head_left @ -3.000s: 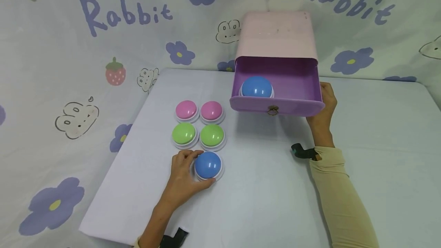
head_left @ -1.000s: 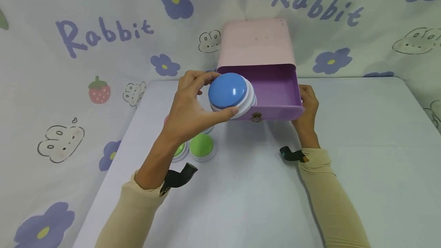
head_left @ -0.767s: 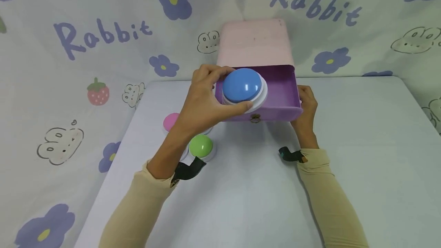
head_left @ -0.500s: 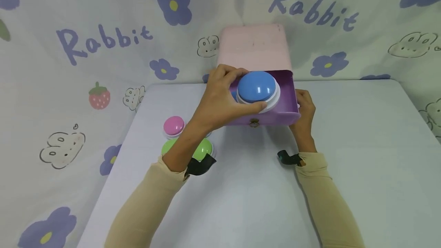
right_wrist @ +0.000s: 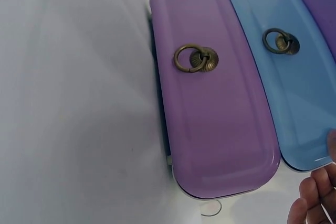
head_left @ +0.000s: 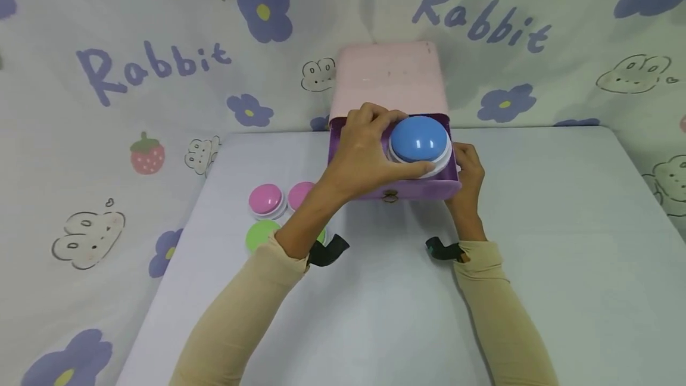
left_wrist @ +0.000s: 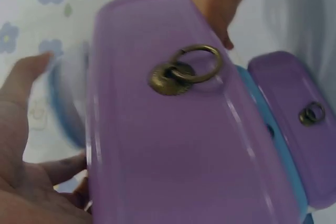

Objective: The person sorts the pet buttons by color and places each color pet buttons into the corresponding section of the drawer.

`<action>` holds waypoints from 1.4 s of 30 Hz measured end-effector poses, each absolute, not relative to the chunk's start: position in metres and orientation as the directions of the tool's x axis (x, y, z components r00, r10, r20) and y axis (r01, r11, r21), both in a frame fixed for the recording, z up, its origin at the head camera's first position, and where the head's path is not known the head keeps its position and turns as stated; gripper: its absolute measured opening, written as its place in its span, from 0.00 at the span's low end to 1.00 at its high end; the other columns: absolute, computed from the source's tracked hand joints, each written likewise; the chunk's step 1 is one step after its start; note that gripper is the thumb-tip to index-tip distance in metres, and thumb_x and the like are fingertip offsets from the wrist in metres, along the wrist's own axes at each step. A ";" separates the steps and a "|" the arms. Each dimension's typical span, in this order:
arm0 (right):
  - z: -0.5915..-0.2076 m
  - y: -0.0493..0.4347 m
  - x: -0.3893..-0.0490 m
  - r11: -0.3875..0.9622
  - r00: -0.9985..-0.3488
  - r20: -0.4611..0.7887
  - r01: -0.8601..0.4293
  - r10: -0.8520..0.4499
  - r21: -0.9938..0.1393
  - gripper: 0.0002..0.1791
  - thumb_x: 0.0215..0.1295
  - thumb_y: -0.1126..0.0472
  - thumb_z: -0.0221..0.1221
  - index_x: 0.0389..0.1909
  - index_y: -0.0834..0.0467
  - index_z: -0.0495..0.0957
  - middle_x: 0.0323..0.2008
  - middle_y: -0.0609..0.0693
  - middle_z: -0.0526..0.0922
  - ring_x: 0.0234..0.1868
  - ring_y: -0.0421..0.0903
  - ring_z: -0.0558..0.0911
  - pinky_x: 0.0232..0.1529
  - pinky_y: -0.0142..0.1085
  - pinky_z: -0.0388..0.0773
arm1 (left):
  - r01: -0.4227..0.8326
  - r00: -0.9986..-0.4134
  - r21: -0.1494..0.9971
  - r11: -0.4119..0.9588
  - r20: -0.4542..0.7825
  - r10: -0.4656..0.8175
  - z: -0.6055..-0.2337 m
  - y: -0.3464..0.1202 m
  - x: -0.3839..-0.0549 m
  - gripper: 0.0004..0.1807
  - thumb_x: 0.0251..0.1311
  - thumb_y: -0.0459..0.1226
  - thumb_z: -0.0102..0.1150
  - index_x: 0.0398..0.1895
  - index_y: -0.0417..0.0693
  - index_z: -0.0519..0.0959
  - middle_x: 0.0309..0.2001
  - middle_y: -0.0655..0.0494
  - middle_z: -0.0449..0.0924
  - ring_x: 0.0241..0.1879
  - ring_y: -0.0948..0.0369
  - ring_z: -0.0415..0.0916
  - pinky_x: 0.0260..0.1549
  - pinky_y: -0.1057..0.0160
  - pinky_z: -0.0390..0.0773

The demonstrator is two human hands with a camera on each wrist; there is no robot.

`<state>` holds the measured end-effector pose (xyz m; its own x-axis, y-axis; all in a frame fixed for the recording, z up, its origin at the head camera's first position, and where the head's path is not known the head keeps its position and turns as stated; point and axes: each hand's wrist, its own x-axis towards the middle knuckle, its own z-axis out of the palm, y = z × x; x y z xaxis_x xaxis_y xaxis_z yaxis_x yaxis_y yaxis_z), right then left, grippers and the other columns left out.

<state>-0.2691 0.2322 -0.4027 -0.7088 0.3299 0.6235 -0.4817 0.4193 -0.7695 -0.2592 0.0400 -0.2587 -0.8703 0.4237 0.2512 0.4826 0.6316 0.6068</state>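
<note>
Your left hand [head_left: 368, 158] pinches the blue-domed push button [head_left: 419, 139] over the open purple drawer [head_left: 420, 190]; judged light, stiff, slick-domed plastic, best held by its white rim [head_left: 444, 161]; your right hand's [head_left: 467, 173] closure, beside the drawer, cannot be told.

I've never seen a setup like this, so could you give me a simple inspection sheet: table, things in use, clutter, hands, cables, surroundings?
Surface: white table, carrying the cabinet and loose buttons.
Things in use: blue button, held over the cabinet's open drawer; the blue drawer and bottom drawer look shut.
Clutter: two pink buttons and two green buttons toward the left, some partly hidden.
Hands: left hand grips the blue button; right hand is at the cabinet's right side, its contact partly hidden.
Cables: nothing seen; black fittings, one near each hand.
Surroundings: pale cloth printed with flowers and "Rabbit".
</note>
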 end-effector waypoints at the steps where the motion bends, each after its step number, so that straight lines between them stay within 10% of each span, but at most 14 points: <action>1: -0.403 0.232 -0.269 0.420 -0.703 0.630 -0.489 0.329 -0.765 0.10 0.63 0.77 0.60 0.45 0.75 0.82 0.40 0.70 0.77 0.44 0.44 0.75 0.47 0.24 0.69 | 0.488 -0.868 0.608 0.626 0.259 0.424 -0.260 0.038 -0.259 0.42 0.46 0.60 0.73 0.65 0.53 0.75 0.58 0.55 0.67 0.59 0.58 0.60 0.55 0.58 0.68; 13: -0.414 0.234 -0.273 0.445 -0.690 0.646 -0.490 0.328 -0.749 0.10 0.62 0.79 0.60 0.44 0.76 0.82 0.41 0.70 0.77 0.44 0.45 0.75 0.47 0.25 0.70 | 0.655 -0.750 0.659 0.369 0.624 0.219 -0.282 -0.008 -0.221 0.23 0.54 0.40 0.74 0.54 0.46 0.83 0.48 0.55 0.75 0.52 0.64 0.71 0.52 0.54 0.72; 42: -0.414 0.233 -0.281 0.378 -0.709 0.615 -0.495 0.345 -0.783 0.09 0.64 0.79 0.56 0.41 0.77 0.82 0.38 0.45 0.76 0.42 0.35 0.73 0.44 0.27 0.71 | 0.541 -0.800 0.664 0.516 0.596 0.072 -0.359 0.028 -0.196 0.05 0.58 0.35 0.72 0.34 0.41 0.88 0.25 0.57 0.79 0.27 0.63 0.74 0.28 0.67 0.77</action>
